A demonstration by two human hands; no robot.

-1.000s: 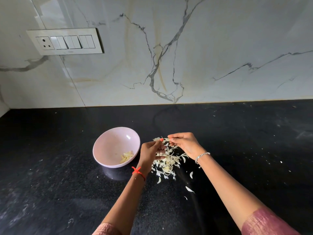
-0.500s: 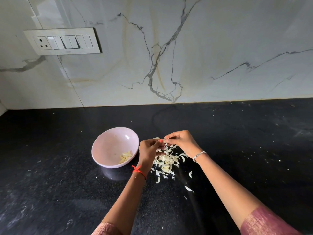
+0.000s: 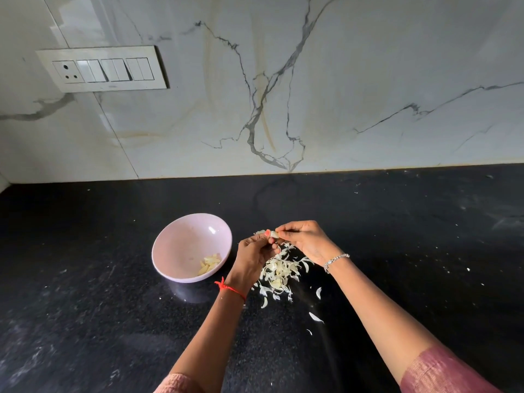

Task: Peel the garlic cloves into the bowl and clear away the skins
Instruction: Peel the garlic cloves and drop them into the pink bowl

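Head view: small white garlic clove [image 3: 274, 234] is pinched by curled left grip [image 3: 255, 258] and right grip [image 3: 304, 241], just right of pale pink round bowl [image 3: 181, 251]. Peeled cloves [image 3: 210, 263] are held in bowl; papery white skins [image 3: 279, 272] are piled right of it on black tabletop [image 3: 85, 279].

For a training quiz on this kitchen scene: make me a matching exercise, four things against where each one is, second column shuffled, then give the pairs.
Things
1. peeled garlic cloves
2. pile of garlic skins
3. switch panel
4. held garlic clove

Places
A. on the marble wall
B. pinched between the left hand and the right hand
C. inside the pink bowl
D. on the black counter, right of the bowl

Pairs: 1-C, 2-D, 3-A, 4-B
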